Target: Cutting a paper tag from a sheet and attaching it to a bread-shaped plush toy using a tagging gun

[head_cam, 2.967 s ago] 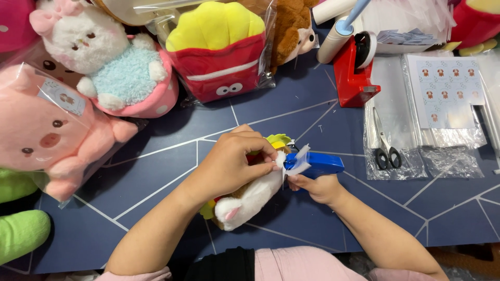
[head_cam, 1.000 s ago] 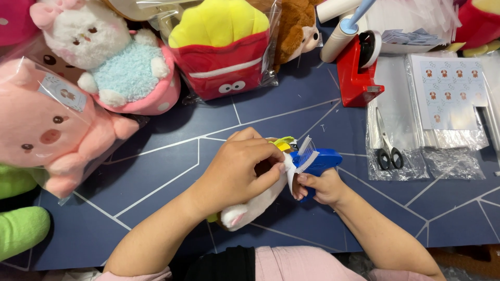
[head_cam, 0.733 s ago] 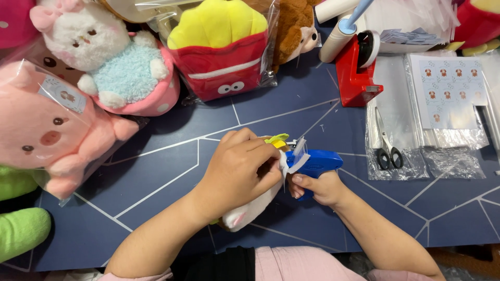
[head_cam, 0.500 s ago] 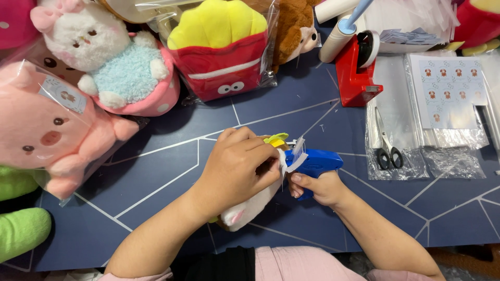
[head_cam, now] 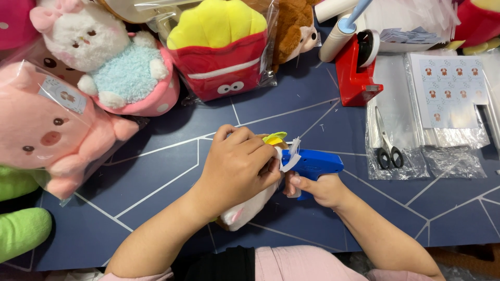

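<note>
My left hand is closed over a small white plush toy with a yellow part at its top, and pinches a white paper tag against it. A blue tagging gun sits in my right hand, its nose pressed to the tag and toy. Both hands meet over the dark blue table, just in front of my body. Most of the toy is hidden under my left hand.
Bagged plush toys line the back and left: a pink pig, a white bunny in blue, a red and yellow fries plush. To the right stand a red tape dispenser, scissors on clear bags and a sticker sheet.
The toy has been turned slightly and the gun's nose has shifted against the tag; both hands stay in the same spot above the table.
</note>
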